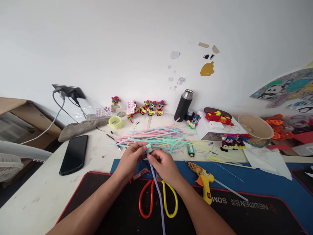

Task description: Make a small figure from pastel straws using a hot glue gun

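Observation:
Near the front of the table, my left hand (133, 158) is closed with thumb and fingers pinching a small teal-and-pale fuzzy piece (149, 148). My right hand (163, 162) meets it from the right, its fingertips pinching a long purple pipe cleaner (158, 192) just below that piece. The pipe cleaner's upper end lies against the piece between both thumbs. Its loose length hangs toward me, passing between the red handle (146, 199) and yellow handle (170, 199) of scissors. Just behind my hands lies a spread of pink, teal and yellow pipe cleaners (156, 133).
A yellow glue gun (206, 182) rests on the mat (234, 212) to the right. A phone (74, 155) lies at left. Finished dolls (153, 107), a yellow tape roll (115, 122), a black thermos (184, 106) and a white box (210, 130) stand along the wall.

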The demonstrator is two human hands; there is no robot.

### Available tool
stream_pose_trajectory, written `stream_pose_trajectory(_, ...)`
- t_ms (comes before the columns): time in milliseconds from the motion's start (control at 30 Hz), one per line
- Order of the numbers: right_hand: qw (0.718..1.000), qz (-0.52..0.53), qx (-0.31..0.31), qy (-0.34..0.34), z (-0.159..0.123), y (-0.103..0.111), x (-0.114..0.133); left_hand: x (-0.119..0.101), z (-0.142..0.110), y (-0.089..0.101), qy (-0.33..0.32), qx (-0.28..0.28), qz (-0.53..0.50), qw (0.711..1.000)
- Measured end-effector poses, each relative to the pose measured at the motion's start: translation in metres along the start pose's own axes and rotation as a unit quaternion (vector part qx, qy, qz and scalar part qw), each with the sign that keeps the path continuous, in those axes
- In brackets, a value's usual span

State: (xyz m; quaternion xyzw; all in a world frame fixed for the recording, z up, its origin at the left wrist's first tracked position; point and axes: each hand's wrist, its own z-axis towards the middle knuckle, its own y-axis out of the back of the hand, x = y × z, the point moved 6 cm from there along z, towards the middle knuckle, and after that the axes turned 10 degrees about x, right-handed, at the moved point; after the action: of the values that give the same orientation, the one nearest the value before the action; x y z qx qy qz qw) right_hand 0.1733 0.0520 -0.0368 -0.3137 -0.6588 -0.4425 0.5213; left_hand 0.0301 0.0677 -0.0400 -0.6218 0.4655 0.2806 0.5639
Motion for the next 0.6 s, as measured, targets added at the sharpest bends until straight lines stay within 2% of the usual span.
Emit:
stream_pose_trajectory(433, 0.996, -0.085, -0.013, 0.006, -0.0004, 0.0034, 0.0051, 0.0087, -0.0016, 0.0037, 0.063, 0.002, -0.043, 0.997)
stream_pose_trajectory(600, 0.995, -0.096, -0.014, 0.011, -0.0001, 0.0041, 0.0068, 0.0097, -0.0012, 0.0046, 0.063, -0.006, -0.052, 0.997)
